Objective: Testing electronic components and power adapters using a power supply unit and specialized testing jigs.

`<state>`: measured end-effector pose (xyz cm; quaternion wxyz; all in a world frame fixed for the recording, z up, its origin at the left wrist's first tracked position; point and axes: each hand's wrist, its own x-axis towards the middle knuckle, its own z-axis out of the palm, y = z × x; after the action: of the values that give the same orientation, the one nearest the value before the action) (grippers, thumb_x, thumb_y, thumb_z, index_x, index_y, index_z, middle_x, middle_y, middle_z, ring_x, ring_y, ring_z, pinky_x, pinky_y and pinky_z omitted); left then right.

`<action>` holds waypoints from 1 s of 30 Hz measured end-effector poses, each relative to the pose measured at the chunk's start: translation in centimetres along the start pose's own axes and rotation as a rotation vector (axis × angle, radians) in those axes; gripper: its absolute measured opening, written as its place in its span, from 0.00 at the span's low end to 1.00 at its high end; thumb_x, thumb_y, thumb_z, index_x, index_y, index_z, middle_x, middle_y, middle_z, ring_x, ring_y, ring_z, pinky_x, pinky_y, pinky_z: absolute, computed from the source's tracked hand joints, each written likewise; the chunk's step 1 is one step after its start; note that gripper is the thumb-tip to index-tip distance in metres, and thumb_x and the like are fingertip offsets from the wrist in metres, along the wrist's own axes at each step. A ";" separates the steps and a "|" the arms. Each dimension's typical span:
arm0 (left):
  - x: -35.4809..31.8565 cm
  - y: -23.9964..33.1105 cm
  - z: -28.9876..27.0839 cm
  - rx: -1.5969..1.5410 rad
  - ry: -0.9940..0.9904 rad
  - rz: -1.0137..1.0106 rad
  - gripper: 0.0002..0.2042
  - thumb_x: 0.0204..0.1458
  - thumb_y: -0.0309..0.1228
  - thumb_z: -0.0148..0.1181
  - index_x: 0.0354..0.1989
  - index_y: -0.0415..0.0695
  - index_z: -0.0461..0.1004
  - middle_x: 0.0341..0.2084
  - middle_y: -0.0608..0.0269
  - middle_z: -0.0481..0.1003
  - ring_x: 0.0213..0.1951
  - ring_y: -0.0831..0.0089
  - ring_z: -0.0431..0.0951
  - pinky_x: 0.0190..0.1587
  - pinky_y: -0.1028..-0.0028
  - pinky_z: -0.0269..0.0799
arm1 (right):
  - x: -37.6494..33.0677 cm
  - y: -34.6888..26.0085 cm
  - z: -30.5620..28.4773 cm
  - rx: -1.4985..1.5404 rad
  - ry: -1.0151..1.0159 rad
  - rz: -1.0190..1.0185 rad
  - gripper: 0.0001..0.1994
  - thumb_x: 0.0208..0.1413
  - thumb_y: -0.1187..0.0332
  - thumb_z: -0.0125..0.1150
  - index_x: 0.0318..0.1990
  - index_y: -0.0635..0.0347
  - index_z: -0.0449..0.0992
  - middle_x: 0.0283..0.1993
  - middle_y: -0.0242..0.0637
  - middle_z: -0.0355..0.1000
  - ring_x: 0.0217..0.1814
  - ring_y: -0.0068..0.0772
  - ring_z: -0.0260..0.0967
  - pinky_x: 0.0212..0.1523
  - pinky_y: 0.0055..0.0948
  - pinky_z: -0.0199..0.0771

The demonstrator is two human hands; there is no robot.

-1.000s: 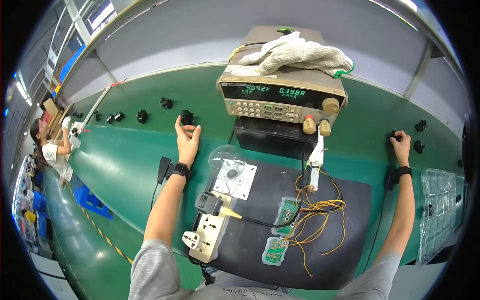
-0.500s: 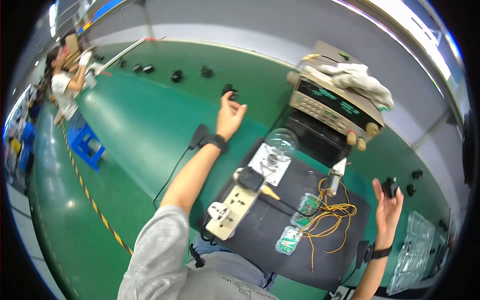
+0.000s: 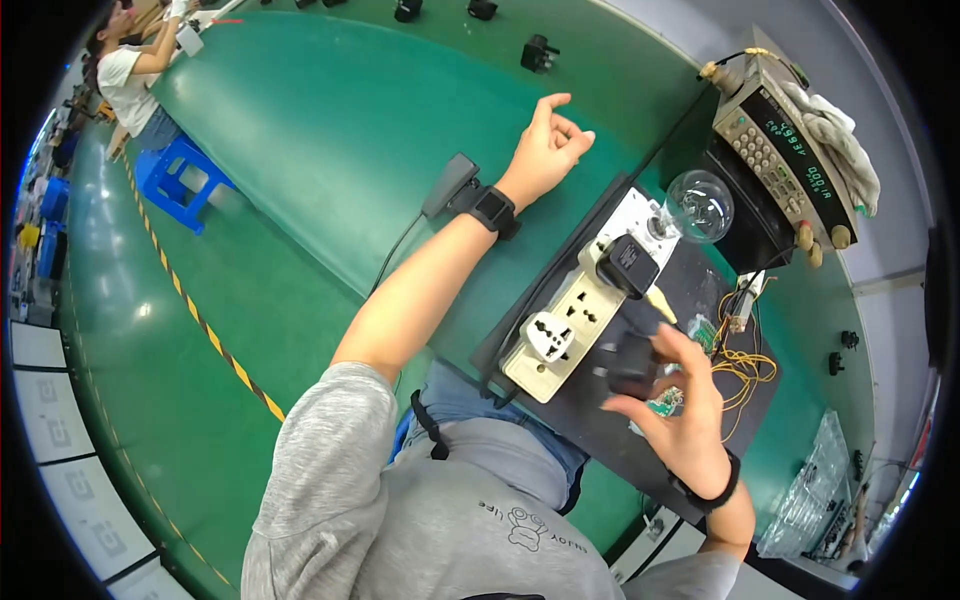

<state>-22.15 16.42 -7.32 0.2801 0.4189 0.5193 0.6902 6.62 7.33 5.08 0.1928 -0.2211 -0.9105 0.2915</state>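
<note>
My right hand (image 3: 690, 420) grips a black plug-in power adapter (image 3: 630, 368) between thumb and fingers, just above the near part of a beige power strip (image 3: 575, 290). Motion blurs the adapter, and its prongs do not show clearly. In the strip sit a white plug adapter (image 3: 549, 337) and another black power adapter (image 3: 628, 265). Over the green bench, my left hand (image 3: 550, 150) holds nothing, its fingers loosely bent and apart. Beyond its fingertips lies a separate black plug adapter (image 3: 540, 53). A clear glass bulb (image 3: 700, 207) stands in a socket past the strip's far end.
A bench instrument (image 3: 790, 150) with a lit display carries white gloves (image 3: 835, 140). Yellow wires (image 3: 750, 368) and circuit boards lie on a black mat (image 3: 640, 460). Clear plastic packaging (image 3: 810, 490) is at right. A co-worker (image 3: 130, 75) works near a blue stool (image 3: 185, 185).
My right hand has swung left and inward with its black adapter, from the right side to above the power strip. My left hand has drawn away from the black adapter on the bench. The view has shifted.
</note>
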 end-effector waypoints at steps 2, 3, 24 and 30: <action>0.1 -0.3 0.3 0.048 -0.039 0.039 0.30 0.51 0.29 0.59 0.58 0.34 0.51 0.31 0.61 0.70 0.26 0.80 0.70 0.32 0.79 0.70 | 1.6 -0.7 1.1 -0.061 -0.036 -0.088 0.31 0.34 0.72 0.75 0.49 0.67 0.67 0.45 0.45 0.69 0.37 0.32 0.65 0.23 0.22 0.68; 0.0 -0.4 0.5 0.037 -0.038 0.030 0.30 0.51 0.29 0.59 0.58 0.34 0.51 0.31 0.61 0.70 0.26 0.80 0.70 0.32 0.79 0.70 | 2.1 -1.0 1.5 -0.066 -0.045 -0.079 0.31 0.34 0.72 0.75 0.49 0.67 0.67 0.45 0.45 0.69 0.37 0.32 0.65 0.23 0.22 0.68; -1.3 1.1 0.6 0.061 -0.015 -0.060 0.22 0.50 0.31 0.58 0.51 0.36 0.61 0.28 0.61 0.72 0.25 0.76 0.72 0.30 0.75 0.68 | 2.5 -3.3 3.7 -0.515 -0.105 -0.247 0.24 0.41 0.68 0.68 0.48 0.65 0.71 0.44 0.47 0.68 0.31 0.43 0.63 0.24 0.34 0.64; -1.4 1.3 1.3 0.025 -0.070 -0.057 0.19 0.50 0.31 0.58 0.48 0.37 0.64 0.27 0.63 0.71 0.24 0.78 0.70 0.30 0.76 0.67 | 2.3 -4.5 5.0 -0.679 -0.089 -0.333 0.25 0.40 0.70 0.67 0.49 0.66 0.69 0.43 0.52 0.67 0.30 0.44 0.63 0.22 0.34 0.65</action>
<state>-20.25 15.55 -6.30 0.3124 0.4312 0.5294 0.6605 1.04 2.95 4.61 0.1138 -0.1086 -0.9862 -0.0526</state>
